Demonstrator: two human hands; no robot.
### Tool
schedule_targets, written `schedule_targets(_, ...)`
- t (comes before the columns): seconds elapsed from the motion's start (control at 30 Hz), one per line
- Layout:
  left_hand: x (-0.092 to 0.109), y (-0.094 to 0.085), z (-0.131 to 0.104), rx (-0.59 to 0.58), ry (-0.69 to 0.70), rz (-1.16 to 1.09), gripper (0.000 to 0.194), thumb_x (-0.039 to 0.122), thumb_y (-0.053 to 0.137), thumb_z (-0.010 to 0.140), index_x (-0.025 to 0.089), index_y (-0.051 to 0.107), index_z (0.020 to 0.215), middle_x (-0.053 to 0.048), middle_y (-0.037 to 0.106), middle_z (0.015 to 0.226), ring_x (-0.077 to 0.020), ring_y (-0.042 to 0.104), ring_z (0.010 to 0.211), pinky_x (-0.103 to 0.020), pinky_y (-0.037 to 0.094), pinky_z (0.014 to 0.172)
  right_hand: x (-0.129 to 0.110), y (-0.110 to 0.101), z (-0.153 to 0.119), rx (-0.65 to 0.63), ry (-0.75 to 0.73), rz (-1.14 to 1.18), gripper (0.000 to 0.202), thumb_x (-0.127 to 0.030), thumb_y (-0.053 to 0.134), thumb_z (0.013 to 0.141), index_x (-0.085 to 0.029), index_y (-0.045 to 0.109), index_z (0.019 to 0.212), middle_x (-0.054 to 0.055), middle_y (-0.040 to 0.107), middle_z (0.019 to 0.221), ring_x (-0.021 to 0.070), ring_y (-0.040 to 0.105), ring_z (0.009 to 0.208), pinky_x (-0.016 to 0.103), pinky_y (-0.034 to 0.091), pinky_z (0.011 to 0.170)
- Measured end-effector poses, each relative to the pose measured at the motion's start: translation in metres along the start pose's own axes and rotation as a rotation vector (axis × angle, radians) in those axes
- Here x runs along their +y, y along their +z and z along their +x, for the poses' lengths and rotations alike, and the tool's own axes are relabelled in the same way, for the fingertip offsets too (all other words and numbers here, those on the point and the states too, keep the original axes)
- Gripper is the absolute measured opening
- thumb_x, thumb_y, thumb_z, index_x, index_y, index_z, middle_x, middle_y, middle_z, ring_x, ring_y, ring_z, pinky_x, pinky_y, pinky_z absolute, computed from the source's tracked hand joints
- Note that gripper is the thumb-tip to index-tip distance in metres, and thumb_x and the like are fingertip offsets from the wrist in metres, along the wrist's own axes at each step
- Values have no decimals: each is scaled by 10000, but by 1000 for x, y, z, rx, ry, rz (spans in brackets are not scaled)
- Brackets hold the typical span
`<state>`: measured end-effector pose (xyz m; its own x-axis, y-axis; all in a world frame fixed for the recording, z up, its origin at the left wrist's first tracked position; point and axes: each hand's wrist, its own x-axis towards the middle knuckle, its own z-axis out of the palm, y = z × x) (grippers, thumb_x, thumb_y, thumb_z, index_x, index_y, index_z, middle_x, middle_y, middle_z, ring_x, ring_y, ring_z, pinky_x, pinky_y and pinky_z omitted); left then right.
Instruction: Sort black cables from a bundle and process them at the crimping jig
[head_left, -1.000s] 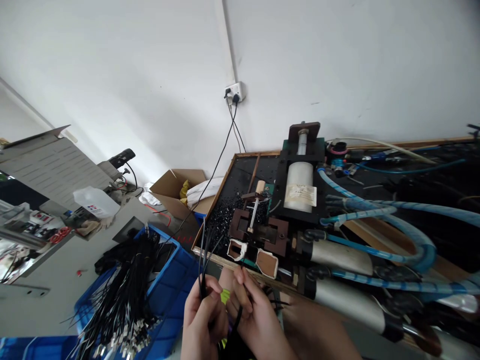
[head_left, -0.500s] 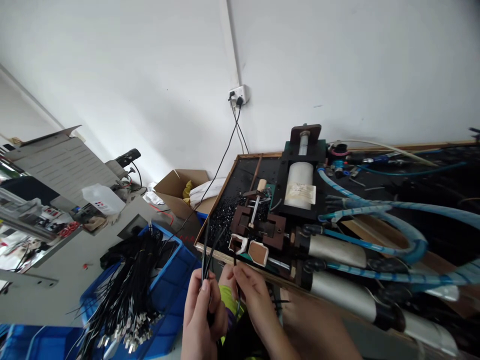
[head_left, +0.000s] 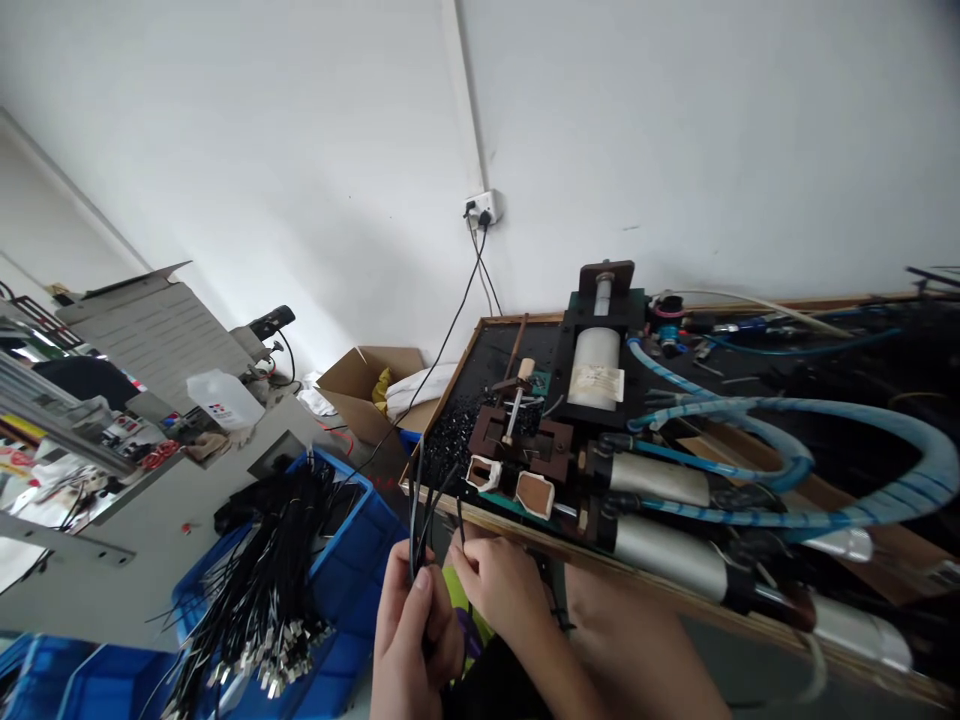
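Head view: left hand [head_left: 414,630] grips a bundle of black cables [head_left: 421,500], lower centre; right hand [head_left: 501,588] pinches one cable [head_left: 460,520]. Both sit just below the table [head_left: 675,590] edge, blue bin [head_left: 352,560] close left.

One head-worn view, forward and down, close over the hands, the bench [head_left: 750,600] and wall [head_left: 675,130] beyond.

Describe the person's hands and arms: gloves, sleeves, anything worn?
Both hands are bare: no gloves on the left hand or the right hand. No rings, watch or wristband show. The right forearm is bare as far as the picture's edge, with no sleeve in sight. The left wrist runs out of the picture, so any sleeve there cannot be told. Fingernails look short and unpainted.
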<state>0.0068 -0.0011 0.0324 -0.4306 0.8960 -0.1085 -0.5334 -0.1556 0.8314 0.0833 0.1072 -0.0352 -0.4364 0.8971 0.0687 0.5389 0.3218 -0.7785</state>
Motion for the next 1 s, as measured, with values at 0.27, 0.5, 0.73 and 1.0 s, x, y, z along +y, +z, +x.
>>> schedule_targets(0.27, -1, -1, -4, 4, 14, 30, 363, 467, 935, 900, 242, 650, 920, 131, 422, 619, -5, 158, 407, -126, 191, 395, 9, 4, -7, -45, 4, 11, 542, -140, 785, 775, -221, 338, 480, -14, 383, 503, 160, 367, 515, 375, 155, 638)
schedule_targets(0.5, -5, 1, -5, 107, -35, 89, 596, 541, 1058, 697, 232, 595, 910, 159, 411, 537, 4, 235, 378, -117, 213, 412, -2, -3, -10, -15, -138, 274, 245, -277, 630, 999, -245, 640, 757, -6, 601, 655, 198, 561, 631, 317, 336, 623)
schedule_targets(0.73, -9, 2, -3, 111, -92, 112, 512, 450, 1085, 681, 200, 747, 974, 98, 542, 540, -35, 407, 405, -133, 272, 426, -24, -32, -47, 223, -233, 933, 251, -510, 749, 1025, -281, 851, 1023, 72, 767, 925, 267, 683, 837, 350, 516, 758)
schedule_targets(1.0, -15, 13, 5, 3, 34, 20, 360, 474, 974, 838, 187, 762, 791, -7, 627, 732, -146, 571, 679, -224, 485, 618, -37, -38, -51, 365, -146, 1166, 291, -524, 845, 964, -275, 853, 814, 74, 690, 857, 238, 619, 770, 336, 483, 668)
